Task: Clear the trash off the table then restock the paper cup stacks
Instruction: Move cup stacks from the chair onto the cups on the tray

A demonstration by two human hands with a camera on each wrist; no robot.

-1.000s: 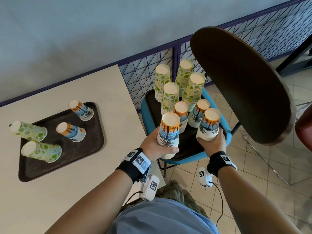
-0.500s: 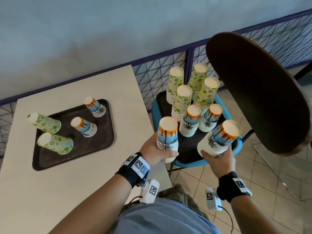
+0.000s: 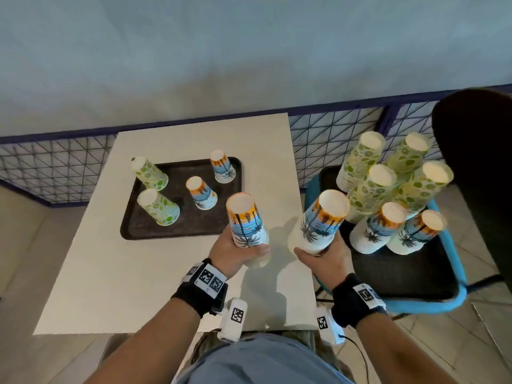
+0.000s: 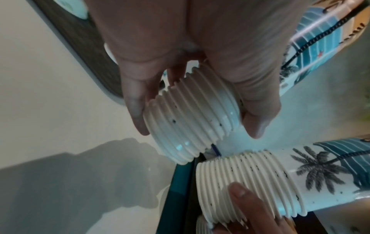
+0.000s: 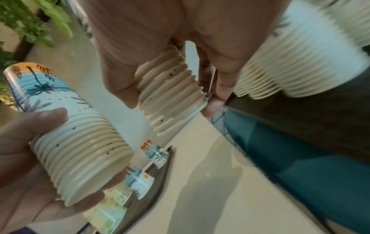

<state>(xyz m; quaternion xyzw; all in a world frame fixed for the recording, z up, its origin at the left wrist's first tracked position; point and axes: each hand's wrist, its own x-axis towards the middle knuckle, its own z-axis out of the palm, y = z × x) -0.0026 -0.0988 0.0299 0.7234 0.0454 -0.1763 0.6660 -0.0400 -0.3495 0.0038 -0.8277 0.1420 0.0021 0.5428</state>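
Both held stacks have moved from over the chair to over the table since the earlier frames, and the view has swung left to centre the table. Left to right: the tray (image 3: 130, 228) on the table (image 3: 83, 273) carries two green-patterned cups (image 3: 149, 173) and two palm-print cups (image 3: 201, 193), all inverted. The left hand (image 3: 235, 252) grips a palm-print stack (image 3: 245, 217) by its rims; the right hand (image 3: 325, 256) grips a second stack (image 3: 322, 218), tilted toward the chair (image 3: 432, 306), where the reserve stacks (image 3: 388, 189) remain. Risk: each stack is held only at its lowest rims, so tilting may let the upper cups slide apart or topple single cups on the tray.
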